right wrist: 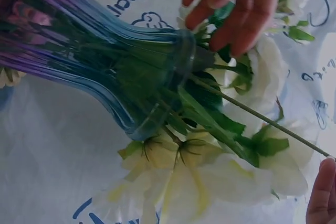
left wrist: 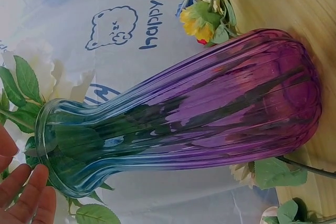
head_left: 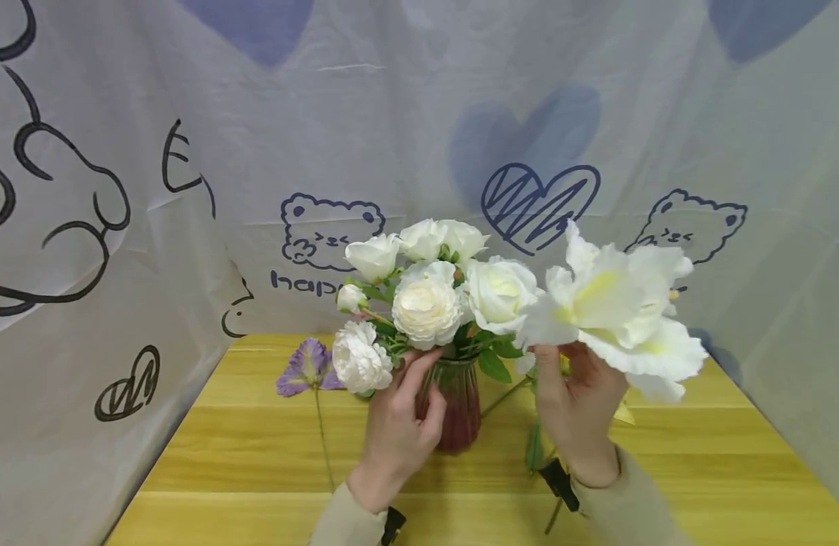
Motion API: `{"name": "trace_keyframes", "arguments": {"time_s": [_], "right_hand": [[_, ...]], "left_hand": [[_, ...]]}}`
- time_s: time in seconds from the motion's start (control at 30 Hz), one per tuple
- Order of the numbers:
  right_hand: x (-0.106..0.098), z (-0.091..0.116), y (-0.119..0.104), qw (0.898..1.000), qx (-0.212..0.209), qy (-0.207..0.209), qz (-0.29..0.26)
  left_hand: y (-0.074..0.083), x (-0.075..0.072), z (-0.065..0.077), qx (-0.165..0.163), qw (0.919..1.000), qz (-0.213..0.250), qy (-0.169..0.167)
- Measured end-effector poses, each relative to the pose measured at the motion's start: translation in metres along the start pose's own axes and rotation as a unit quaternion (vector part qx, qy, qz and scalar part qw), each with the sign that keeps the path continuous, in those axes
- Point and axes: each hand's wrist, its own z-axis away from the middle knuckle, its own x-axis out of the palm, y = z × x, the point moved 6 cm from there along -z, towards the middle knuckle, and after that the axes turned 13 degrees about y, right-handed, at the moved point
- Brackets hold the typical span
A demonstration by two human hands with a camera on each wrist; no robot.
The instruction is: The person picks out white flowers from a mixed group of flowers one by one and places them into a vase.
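Observation:
A ribbed glass vase (head_left: pixel 456 413), pinkish purple at the base and bluish green at the neck, stands upright on the table with white flowers (head_left: pixel 428 307) in it. Beside its mouth, my left hand (head_left: pixel 402 421) has loosely bent fingers right at the rim, under the blooms; the left wrist view shows these fingers (left wrist: pixel 37 195) close to the glass lip. My right hand (head_left: pixel 579 394) pinches a thin stem (right wrist: pixel 262 119) that runs into the vase mouth. Above that hand is a large ruffled white flower (head_left: pixel 617 303) with yellow streaks. Several green stems show through the glass.
A purple flower (head_left: pixel 310 368) on a long stem lies on the wooden table (head_left: pixel 214 455), left of the vase. Right of it lie more stems and a green leaf (head_left: pixel 533 447). A yellow flower (left wrist: pixel 199 22) lies behind the vase. A printed white cloth (head_left: pixel 392 136) hangs around the table.

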Motion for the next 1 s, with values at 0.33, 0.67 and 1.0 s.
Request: {"name": "trace_keyframes", "arguments": {"time_s": [0.33,0.67,1.0], "right_hand": [[0.015,0.025,0.006,0.965,-0.008,-0.205,0.162],[0.025,0.027,0.010,0.977,-0.033,-0.173,0.118],[0.028,0.032,0.011,0.980,-0.014,-0.172,0.094]], "left_hand": [[0.000,0.001,0.001,0.004,1.0000,0.003,-0.004],[0.000,0.001,0.003,0.005,1.0000,0.000,-0.004],[0.000,-0.001,0.003,0.007,0.9999,-0.013,-0.003]]}}
